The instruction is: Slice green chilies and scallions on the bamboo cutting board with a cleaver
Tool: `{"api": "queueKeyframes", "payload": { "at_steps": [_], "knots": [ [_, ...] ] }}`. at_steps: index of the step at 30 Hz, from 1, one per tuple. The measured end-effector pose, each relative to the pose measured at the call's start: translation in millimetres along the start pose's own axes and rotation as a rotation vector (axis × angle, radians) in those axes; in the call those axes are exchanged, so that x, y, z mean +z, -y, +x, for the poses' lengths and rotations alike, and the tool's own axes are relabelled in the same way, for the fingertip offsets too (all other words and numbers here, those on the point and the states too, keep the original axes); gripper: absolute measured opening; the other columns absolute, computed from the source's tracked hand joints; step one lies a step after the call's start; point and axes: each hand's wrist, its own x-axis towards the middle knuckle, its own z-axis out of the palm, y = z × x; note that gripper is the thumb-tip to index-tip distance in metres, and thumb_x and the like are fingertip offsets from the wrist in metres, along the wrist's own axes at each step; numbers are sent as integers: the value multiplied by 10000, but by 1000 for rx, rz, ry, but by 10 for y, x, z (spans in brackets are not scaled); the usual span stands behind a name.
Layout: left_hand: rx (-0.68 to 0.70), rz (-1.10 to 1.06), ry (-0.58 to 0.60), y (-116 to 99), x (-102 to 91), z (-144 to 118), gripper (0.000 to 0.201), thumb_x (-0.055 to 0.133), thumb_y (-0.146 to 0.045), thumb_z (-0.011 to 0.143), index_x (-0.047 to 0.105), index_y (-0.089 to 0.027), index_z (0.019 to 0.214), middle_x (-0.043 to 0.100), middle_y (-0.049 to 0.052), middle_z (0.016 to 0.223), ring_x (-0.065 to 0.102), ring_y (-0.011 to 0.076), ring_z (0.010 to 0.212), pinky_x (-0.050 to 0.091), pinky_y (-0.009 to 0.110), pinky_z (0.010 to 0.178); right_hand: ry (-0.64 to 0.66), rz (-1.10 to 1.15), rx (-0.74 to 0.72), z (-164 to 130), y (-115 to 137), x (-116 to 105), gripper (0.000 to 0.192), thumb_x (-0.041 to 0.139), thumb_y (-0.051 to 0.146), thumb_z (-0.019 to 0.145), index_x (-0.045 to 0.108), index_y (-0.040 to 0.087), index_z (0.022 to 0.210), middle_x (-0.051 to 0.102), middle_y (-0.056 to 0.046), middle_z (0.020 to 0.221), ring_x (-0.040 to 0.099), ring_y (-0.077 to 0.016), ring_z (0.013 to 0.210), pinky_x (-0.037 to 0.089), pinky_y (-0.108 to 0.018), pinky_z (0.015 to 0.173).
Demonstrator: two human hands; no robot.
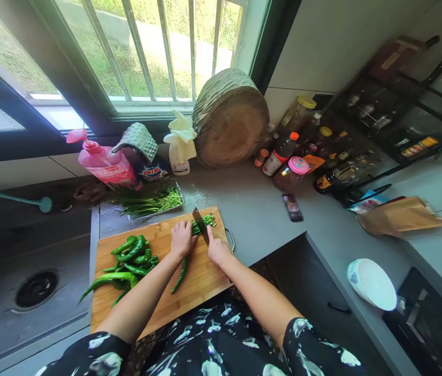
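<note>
A wooden cutting board (162, 303) lies on the counter by the sink. My right hand (219, 249) is closed round the handle of a kitchen knife (200, 225), its blade standing over the green peppers. Just left of the blade, my left hand (182, 239) presses on green peppers, mostly hidden under its fingers. Cut green pieces (208, 220) lie to the right of the blade. One long green pepper (181, 275) extends toward me below my left hand. A pile of whole green peppers (137, 256) rests on the board's left part.
Behind the board sits a tray of green stalks (158, 202). The sink (1, 271) is at left. Along the window stand a pink pump bottle (105, 164), a spray bottle (179, 159) and a round wood block (232, 125). Sauce bottles (279, 156) and a white bowl (372, 284) are at right.
</note>
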Motion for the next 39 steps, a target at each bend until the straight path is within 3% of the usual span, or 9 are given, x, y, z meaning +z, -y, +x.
{"api": "queueKeyframes", "payload": {
  "at_steps": [3, 6, 10, 20, 27, 33, 39],
  "knots": [
    [46, -53, 31, 102, 33, 113, 534, 630, -321, 687, 482, -193, 1183, 462, 127, 1266, 393, 293, 1148, 327, 391, 919, 17, -6, 9, -8, 8, -33, 864, 469, 115, 800, -142, 113, 1412, 673, -146, 872, 656, -235, 813, 489, -301, 679],
    [116, -96, 103, 178, 100, 188, 459, 614, -321, 694, 536, -199, 1129, 528, 106, 1210, 435, 278, 1115, 336, 384, 932, 29, -8, 6, -18, 18, -65, 858, 462, 113, 806, -148, 115, 1410, 670, -147, 879, 655, -227, 822, 487, -292, 684],
    [173, -132, 89, 214, 185, 186, 422, 570, -268, 732, 542, -164, 1140, 576, 116, 1147, 495, 253, 1052, 364, 358, 916, -1, -22, 1, -33, 41, -81, 829, 450, 116, 813, -117, 116, 1418, 668, -150, 893, 655, -227, 810, 484, -296, 683],
    [175, -237, 16, 127, 253, 150, 402, 542, -233, 774, 526, -146, 1166, 602, 120, 1136, 527, 251, 1012, 384, 367, 910, -37, -32, 51, -154, 44, -254, 813, 453, 114, 797, -57, 137, 1431, 668, -143, 885, 655, -233, 795, 484, -298, 673],
    [117, -346, 3, 165, 257, 112, 528, 597, -276, 739, 448, -170, 1235, 583, 110, 1159, 515, 257, 1058, 408, 381, 903, -53, -37, 42, -309, 38, -313, 781, 418, 148, 831, -85, 145, 1428, 671, -128, 840, 657, -245, 760, 484, -317, 660],
    [193, -362, -69, 235, 345, 87, 362, 542, -302, 796, 545, -162, 1130, 600, 117, 1140, 530, 235, 1065, 402, 381, 937, -49, -41, 7, -296, 89, -306, 783, 430, 131, 808, -38, 130, 1434, 671, -139, 838, 657, -252, 763, 485, -310, 661],
    [183, -358, -82, 228, 432, 106, 261, 501, -297, 826, 630, -172, 1016, 644, 114, 1074, 568, 223, 1020, 426, 377, 914, 22, -52, 24, -223, 114, -296, 818, 470, 96, 768, 0, 158, 1436, 673, -142, 865, 657, -249, 774, 478, -320, 665]
  ]
}}
